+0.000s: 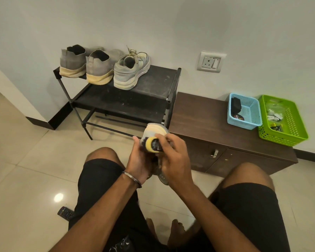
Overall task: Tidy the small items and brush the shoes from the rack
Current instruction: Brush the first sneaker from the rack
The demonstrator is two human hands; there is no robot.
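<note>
Left hand curls around grey sneaker, holding it sole-out above floor, in front of black shoe rack. Right hand grips yellow-and-black brush, bristles against sneaker. Three more shoes on rack top.

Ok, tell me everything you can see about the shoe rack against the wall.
The shoe rack is black, a frame of thin metal-looking tubes with two flat dark shelves that look dusty and scuffed. It stands upright on the pale tiled floor, back against the white wall, its right side next to the brown cabinet. Three shoes sit on the left part of its top shelf, heels toward the camera: two grey slip-ons and one laced sneaker. The lower shelf shows nothing on it. Neither hand touches it.
</note>
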